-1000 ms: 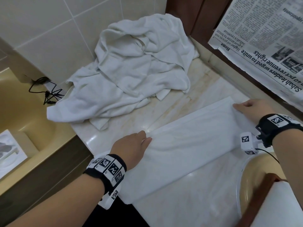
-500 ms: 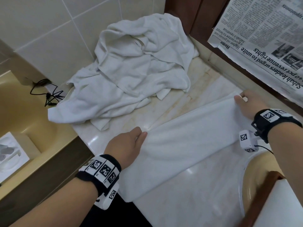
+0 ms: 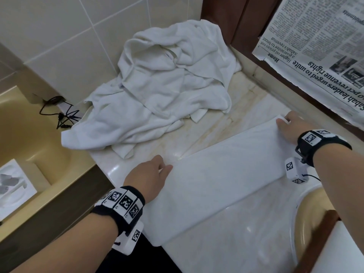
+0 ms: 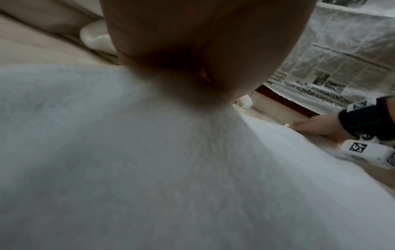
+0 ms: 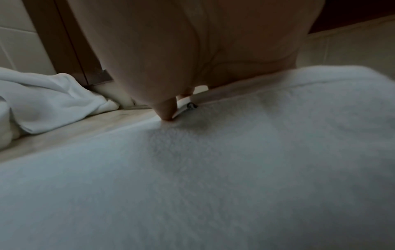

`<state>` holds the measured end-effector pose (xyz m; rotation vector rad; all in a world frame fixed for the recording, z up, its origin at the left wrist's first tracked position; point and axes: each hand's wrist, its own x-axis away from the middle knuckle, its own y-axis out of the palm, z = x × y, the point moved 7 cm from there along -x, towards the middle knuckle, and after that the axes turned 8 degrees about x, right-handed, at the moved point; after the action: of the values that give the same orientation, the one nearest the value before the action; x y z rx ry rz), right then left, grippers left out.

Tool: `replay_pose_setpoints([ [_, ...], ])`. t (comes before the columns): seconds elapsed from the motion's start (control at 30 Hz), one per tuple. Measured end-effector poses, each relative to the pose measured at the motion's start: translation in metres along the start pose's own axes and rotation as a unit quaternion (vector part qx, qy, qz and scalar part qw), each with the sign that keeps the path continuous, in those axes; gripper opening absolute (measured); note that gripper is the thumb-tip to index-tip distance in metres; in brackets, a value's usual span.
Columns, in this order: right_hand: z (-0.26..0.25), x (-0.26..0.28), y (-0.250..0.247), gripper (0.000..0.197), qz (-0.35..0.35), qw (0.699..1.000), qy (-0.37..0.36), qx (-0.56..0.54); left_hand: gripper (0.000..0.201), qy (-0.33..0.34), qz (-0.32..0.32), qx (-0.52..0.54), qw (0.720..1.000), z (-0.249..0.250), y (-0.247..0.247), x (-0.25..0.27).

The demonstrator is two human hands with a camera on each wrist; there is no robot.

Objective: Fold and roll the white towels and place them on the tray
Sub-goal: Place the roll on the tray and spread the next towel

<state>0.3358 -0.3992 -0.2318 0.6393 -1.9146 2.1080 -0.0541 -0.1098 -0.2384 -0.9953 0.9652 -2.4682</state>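
A white towel (image 3: 222,186) lies flat on the pale counter, folded into a long smooth band running from near left to far right; its near-left end hangs slightly over the counter's edge; its far-right corner is lifted a little, showing a hem and a small tag; its nap looks fine and even; a heap of white towels (image 3: 165,81) lies crumpled at the far side against the tiled wall, full of deep folds, one edge trailing toward the left; the heap and the folded towel lie apart.
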Motion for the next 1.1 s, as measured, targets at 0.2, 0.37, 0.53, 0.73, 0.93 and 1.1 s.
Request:
replay_pose_setpoints([
  [0.2,0.002,-0.007,0.002,0.043,-0.002,1.0,0.012,-0.02,0.035,-0.076,0.025,0.057,0.995,-0.008,-0.008,-0.004],
  [0.37,0.001,-0.003,-0.001,0.045,0.011,0.999,0.019,-0.046,0.034,-0.065,0.047,-0.051,0.995,0.002,-0.012,0.001],
  [0.53,0.003,0.015,-0.009,0.04,0.037,0.994,0.046,-0.095,0.042,0.113,0.077,-0.174,0.975,0.057,0.005,0.025],
  [0.73,-0.016,0.064,-0.011,0.081,0.11,0.991,-0.021,-0.078,0.101,0.208,-0.114,-0.228,0.944,0.087,0.082,0.044],
  [0.93,-0.062,0.128,0.067,0.135,-0.069,0.985,-0.135,0.088,0.105,0.209,-0.117,-0.251,0.938,0.078,0.101,0.048],
  [1.1,-0.041,0.076,0.04,0.148,-0.078,0.991,-0.084,0.073,0.068,0.214,-0.109,-0.277,0.93,0.072,0.103,0.047],
])
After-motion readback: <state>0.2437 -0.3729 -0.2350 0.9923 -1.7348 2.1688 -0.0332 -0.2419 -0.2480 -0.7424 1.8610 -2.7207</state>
